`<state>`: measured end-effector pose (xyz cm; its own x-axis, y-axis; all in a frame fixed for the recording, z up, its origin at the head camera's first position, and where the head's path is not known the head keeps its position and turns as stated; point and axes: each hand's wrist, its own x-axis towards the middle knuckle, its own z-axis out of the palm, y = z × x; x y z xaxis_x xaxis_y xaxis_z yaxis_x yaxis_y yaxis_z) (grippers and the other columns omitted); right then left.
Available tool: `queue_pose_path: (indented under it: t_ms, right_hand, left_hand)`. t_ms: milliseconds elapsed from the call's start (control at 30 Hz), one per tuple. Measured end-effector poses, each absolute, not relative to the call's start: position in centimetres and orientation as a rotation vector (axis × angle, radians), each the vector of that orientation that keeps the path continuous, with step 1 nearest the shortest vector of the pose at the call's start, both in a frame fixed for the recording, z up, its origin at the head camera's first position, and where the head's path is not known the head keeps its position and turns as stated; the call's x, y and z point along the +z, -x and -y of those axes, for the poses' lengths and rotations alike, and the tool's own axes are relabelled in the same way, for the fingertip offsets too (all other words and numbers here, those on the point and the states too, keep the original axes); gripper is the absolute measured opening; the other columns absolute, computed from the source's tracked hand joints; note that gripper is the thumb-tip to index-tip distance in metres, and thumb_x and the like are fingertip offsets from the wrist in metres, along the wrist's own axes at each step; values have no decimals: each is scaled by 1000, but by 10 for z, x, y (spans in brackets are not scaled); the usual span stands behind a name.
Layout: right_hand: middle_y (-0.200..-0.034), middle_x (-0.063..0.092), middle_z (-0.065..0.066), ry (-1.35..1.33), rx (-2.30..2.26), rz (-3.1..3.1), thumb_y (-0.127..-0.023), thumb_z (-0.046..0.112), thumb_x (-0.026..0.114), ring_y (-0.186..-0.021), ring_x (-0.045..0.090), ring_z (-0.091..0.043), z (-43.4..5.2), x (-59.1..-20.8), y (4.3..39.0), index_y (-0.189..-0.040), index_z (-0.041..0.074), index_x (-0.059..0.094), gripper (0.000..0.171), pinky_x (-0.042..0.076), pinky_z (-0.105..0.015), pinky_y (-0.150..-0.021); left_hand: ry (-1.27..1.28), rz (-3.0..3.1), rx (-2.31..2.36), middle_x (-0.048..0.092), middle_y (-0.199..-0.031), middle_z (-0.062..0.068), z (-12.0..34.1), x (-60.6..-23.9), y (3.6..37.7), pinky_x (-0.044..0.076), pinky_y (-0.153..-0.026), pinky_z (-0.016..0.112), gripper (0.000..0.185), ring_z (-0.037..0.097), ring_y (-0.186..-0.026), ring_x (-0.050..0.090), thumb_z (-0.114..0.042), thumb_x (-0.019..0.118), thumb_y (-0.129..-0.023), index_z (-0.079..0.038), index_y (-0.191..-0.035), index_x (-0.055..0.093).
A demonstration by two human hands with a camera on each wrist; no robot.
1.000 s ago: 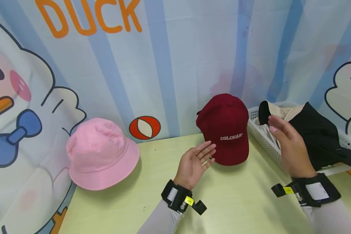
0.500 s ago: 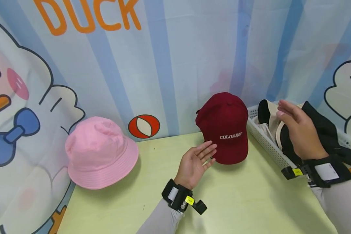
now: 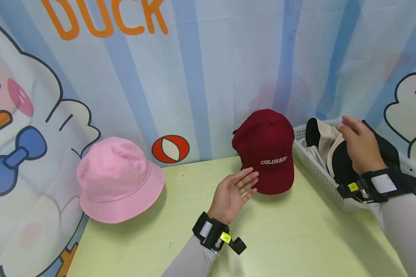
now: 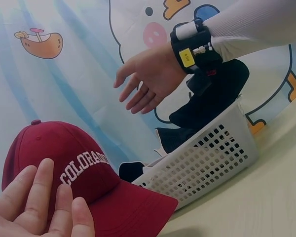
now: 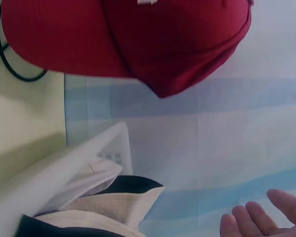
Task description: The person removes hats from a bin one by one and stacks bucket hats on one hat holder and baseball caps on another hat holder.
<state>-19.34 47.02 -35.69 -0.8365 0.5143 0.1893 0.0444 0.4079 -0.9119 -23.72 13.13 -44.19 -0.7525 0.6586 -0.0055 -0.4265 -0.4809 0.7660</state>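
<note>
A dark red cap lettered COLORADO stands at the back of the pale green table; it also fills the left wrist view and the top of the right wrist view. My left hand lies open, palm up, with its fingertips just short of the cap's brim. My right hand hovers open over a white slotted basket holding a beige hat and black hats. In the left wrist view that hand hangs above the basket.
A pink bucket hat sits at the table's left rear. A cartoon duck backdrop closes off the back and left. The basket stands against the backdrop at the right edge.
My right hand has moved right and back, from beside the red cap to above the hats in the basket. The left hand has stayed put.
</note>
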Motion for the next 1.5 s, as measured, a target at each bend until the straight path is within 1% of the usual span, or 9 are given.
queue_pose_path:
  t_ms: [133,400,533,667,833,933,1100,1300,1500]
  right_hand:
    - [-171,11,-8,546,1396,2225,-104,49,39,-156,16,-38,-476,-356,201,-163,20,15,70,15,-59,-125]
    - [-171,4,-16,675,1347,2215,-103,49,40,-155,17,-42,-489,-353,214,-163,11,5,79,21,-60,-123]
    - [-169,7,-22,733,1315,2238,-102,47,39,-153,20,-46,-494,-353,220,-163,8,6,79,25,-62,-121]
    - [-167,3,-28,800,1254,2306,-103,46,36,-150,20,-52,-500,-357,223,-162,5,8,78,28,-66,-117]
    - [-163,1,-36,899,1168,2387,-103,46,32,-146,22,-58,-509,-362,225,-161,2,10,76,33,-69,-112]
    - [-161,2,-39,948,1123,2418,-103,45,31,-142,26,-60,-513,-366,226,-160,0,12,75,35,-70,-109]
    - [-158,1,-42,1008,1112,2438,-102,43,31,-138,27,-63,-518,-370,225,-160,0,14,74,35,-70,-108]
    - [-152,6,-48,1023,1005,2560,-102,42,28,-130,30,-67,-521,-371,222,-158,-4,19,73,37,-72,-100]
    - [-147,10,-52,997,935,2660,-103,42,25,-127,29,-69,-521,-370,221,-156,-7,17,73,33,-76,-98]
  left_hand:
    - [-387,-1047,2229,57,-148,13,-131,-442,237,47,-105,34,51,31,-143,46,-24,36,-103,-3,-147,48]
    - [-389,-1034,2220,62,-141,9,-132,-443,236,47,-105,35,49,29,-140,49,-25,36,-104,-5,-145,52]
    - [-386,-1038,2217,66,-134,5,-133,-443,235,47,-104,35,48,23,-132,56,-25,36,-104,-5,-144,53]
    - [-379,-1039,2213,67,-131,3,-134,-443,234,48,-103,35,48,18,-124,59,-26,39,-103,-5,-143,54]
    - [-376,-1035,2210,65,-134,6,-134,-443,234,48,-103,35,49,18,-123,60,-27,40,-103,-4,-144,53]
    - [-377,-1030,2207,68,-129,3,-134,-443,234,47,-103,35,49,18,-123,60,-26,40,-103,-3,-145,51]
    - [-365,-1020,2204,70,-119,-1,-134,-443,233,48,-102,34,47,17,-119,62,-26,41,-103,-4,-142,55]
    - [-355,-1015,2204,71,-117,-2,-135,-443,232,49,-100,33,44,17,-117,63,-25,41,-102,-6,-138,58]
    - [-349,-1006,2211,71,-115,-2,-135,-444,233,50,-98,33,45,16,-116,63,-26,43,-102,-4,-140,56]
